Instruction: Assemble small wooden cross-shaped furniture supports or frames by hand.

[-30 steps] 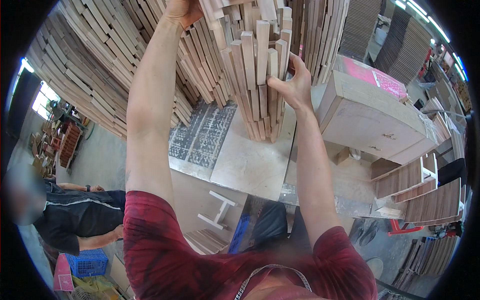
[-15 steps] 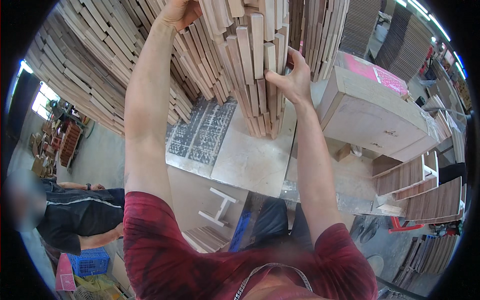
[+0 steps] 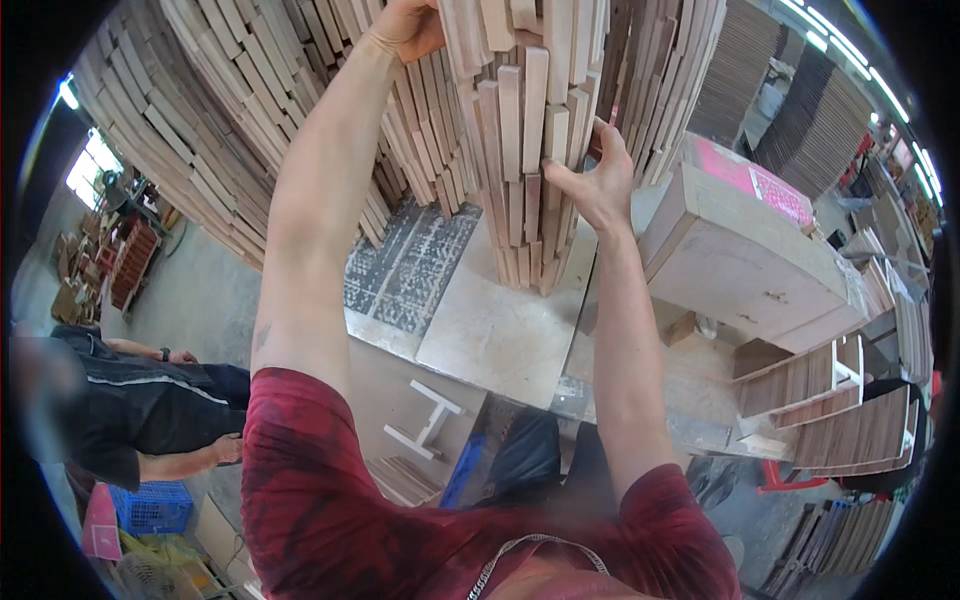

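A tall stack of pale wooden strips [image 3: 520, 130] stands upright in front of me, its ends staggered, resting on a light board [image 3: 490, 345]. My left hand [image 3: 412, 32] is at the stack's upper left side, its fingers partly hidden behind the wood and cut by the top edge of the picture. Lower down, on the right side, my right hand [image 3: 600, 180] grips the stack, thumb across the front strips and fingers bent round the side.
More tall stacks of wooden strips [image 3: 190, 110] rise at the left and behind. A pale cabinet-like box [image 3: 760, 260] with a pink sheet [image 3: 740, 165] sits at the right. A white H-shaped frame [image 3: 425, 420] lies below. Another person [image 3: 150, 400] stands at the left.
The whole view has shifted slightly, so the stack sits a little lower and further right in the picture. Both hands keep about the same places on the stack.
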`<state>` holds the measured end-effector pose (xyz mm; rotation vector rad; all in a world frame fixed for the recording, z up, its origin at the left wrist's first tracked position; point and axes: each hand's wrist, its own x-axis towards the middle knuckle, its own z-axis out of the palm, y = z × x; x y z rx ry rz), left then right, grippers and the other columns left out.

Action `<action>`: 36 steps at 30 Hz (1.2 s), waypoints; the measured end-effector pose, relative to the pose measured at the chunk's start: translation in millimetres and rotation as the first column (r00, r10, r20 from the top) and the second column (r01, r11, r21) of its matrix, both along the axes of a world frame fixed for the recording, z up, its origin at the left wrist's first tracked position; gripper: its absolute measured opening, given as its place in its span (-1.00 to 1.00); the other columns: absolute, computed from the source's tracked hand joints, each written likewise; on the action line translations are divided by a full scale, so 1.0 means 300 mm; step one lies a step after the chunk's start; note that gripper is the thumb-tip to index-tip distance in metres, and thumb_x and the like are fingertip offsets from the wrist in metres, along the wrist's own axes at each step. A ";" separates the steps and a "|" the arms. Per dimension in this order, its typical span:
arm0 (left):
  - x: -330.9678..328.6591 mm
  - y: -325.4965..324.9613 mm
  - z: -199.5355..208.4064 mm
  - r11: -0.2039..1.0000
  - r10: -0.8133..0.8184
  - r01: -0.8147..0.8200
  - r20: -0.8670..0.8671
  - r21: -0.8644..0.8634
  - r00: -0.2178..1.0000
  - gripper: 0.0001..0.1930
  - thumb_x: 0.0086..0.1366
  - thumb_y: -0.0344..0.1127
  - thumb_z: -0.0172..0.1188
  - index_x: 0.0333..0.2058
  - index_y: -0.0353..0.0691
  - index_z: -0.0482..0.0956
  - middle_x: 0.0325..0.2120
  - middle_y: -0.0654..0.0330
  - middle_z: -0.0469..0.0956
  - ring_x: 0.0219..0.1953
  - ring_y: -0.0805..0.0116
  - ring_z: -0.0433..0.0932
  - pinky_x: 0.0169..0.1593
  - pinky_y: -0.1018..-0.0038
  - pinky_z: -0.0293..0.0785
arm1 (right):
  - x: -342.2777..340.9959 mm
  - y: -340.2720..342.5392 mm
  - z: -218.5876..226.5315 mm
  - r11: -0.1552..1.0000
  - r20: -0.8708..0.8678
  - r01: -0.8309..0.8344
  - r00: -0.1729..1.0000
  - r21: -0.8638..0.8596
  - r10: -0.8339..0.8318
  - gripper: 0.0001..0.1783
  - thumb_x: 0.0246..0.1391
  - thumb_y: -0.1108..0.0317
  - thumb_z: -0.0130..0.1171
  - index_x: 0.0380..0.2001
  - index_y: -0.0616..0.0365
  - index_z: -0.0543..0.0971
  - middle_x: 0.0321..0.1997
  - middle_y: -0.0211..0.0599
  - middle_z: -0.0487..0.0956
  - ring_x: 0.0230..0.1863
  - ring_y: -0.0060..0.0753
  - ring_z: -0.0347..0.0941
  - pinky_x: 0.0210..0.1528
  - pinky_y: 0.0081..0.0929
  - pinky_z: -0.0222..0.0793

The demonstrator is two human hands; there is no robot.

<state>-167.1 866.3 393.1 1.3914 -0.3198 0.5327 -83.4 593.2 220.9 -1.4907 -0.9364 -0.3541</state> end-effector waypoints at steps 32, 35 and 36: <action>-0.044 -0.038 -0.037 0.973 0.083 -0.037 -0.191 0.229 0.978 -0.34 0.32 0.16 0.19 0.23 -0.15 0.42 0.19 0.20 0.48 0.21 0.32 0.42 0.33 0.23 0.23 | -0.002 -0.030 0.043 0.990 -0.044 -0.019 0.999 -0.142 0.013 -0.18 -0.42 0.14 0.44 -0.02 0.42 0.52 -0.07 0.03 0.57 -0.02 -0.05 0.52 0.09 -0.24 0.41; -0.056 -0.050 -0.050 0.935 0.148 -0.056 -0.242 0.350 0.959 -0.33 0.40 0.26 0.00 0.27 -0.11 0.37 0.18 0.23 0.46 0.18 0.35 0.42 0.27 0.23 0.28 | -0.009 -0.032 0.047 0.989 -0.008 0.007 1.000 -0.150 -0.008 -0.19 -0.42 0.14 0.43 -0.03 0.41 0.53 -0.10 0.04 0.56 -0.04 -0.02 0.52 0.07 -0.24 0.42; -0.054 -0.073 -0.072 0.910 0.225 -0.123 -0.225 0.395 0.948 -0.32 0.44 0.31 -0.12 0.25 -0.10 0.38 0.13 0.23 0.50 0.11 0.37 0.46 0.19 0.22 0.36 | -0.007 -0.036 0.046 0.986 0.015 0.021 1.000 -0.165 -0.019 -0.20 -0.42 0.14 0.43 -0.04 0.41 0.53 -0.11 0.04 0.56 -0.05 -0.01 0.51 0.06 -0.25 0.43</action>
